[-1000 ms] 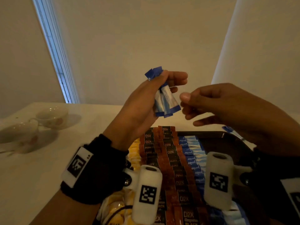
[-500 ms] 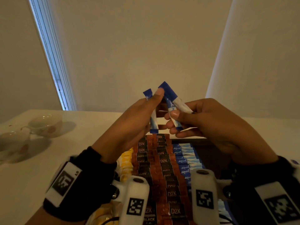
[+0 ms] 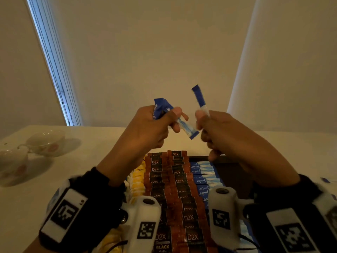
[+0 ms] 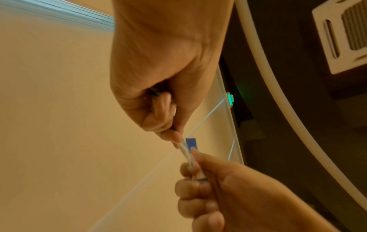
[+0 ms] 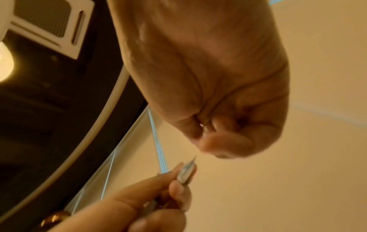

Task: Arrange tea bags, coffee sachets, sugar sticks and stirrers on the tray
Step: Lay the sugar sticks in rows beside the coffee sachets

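Above the tray, my left hand (image 3: 173, 116) grips a small bundle of blue-and-white sugar sticks (image 3: 162, 109); one of them slants down to the right. My right hand (image 3: 201, 118) pinches a single sugar stick (image 3: 199, 98) upright, blue end on top, a little apart from the bundle. In the left wrist view that stick (image 4: 191, 143) rises from the right hand's fingers (image 4: 195, 177). In the right wrist view the bundle (image 5: 186, 171) shows edge-on. On the dark tray (image 3: 231, 170) lie rows of yellow tea bags (image 3: 138, 179), brown coffee sachets (image 3: 175, 181) and blue sugar sticks (image 3: 202, 178).
Two pale floral cups (image 3: 45, 141) on saucers stand on the white table (image 3: 87, 152) at the left. More blue sticks (image 3: 325, 179) lie on the table to the right of the tray. A wall rises close behind the table.
My right hand, empty a second ago, has taken one stick out of the left hand's bundle and drawn it away to the right, now upright. Both hands have sunk lower in the view.
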Motion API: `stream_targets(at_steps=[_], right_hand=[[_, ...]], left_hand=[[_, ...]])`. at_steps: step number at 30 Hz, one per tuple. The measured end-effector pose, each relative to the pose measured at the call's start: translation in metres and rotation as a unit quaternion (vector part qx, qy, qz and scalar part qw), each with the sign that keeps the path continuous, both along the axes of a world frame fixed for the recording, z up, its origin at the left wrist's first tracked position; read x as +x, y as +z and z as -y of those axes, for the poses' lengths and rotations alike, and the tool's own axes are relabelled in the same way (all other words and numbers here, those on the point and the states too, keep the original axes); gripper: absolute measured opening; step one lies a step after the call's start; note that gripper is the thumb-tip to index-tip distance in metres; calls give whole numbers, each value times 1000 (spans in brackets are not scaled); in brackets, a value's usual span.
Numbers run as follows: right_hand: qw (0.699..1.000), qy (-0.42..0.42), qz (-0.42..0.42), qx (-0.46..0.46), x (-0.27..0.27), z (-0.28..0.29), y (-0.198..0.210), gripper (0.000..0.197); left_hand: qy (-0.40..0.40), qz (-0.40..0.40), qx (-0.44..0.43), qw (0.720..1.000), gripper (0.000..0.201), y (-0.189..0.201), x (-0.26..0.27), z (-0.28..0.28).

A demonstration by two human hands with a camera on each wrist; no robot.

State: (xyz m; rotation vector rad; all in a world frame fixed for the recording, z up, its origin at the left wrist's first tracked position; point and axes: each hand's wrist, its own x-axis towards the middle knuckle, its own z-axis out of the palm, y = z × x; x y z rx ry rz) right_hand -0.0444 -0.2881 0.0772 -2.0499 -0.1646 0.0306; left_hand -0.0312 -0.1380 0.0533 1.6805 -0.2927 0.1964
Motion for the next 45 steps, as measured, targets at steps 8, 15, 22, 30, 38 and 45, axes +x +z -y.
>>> stream_targets(at_steps=[8, 15, 22, 30, 38, 45], right_hand=[[997, -55, 53, -5, 17, 2, -1, 33], [976, -43, 207, 56, 8, 17, 1, 9], [968, -45, 209, 130, 9, 26, 2, 9], [958, -47, 144, 244, 9, -11, -18, 1], [973, -17, 128, 193, 10, -2, -15, 3], [976, -8, 141, 166, 10, -1, -14, 4]], left_hand=[[-50, 0, 29, 998, 35, 3, -4, -9], [27, 6, 26, 999, 31, 5, 3, -17], [24, -2, -12, 1000, 30, 7, 2, -20], [16, -19, -121, 992, 28, 2, -2, -3], [48, 20, -126, 991, 19, 6, -6, -5], [55, 11, -105, 993, 7, 7, -7, -4]])
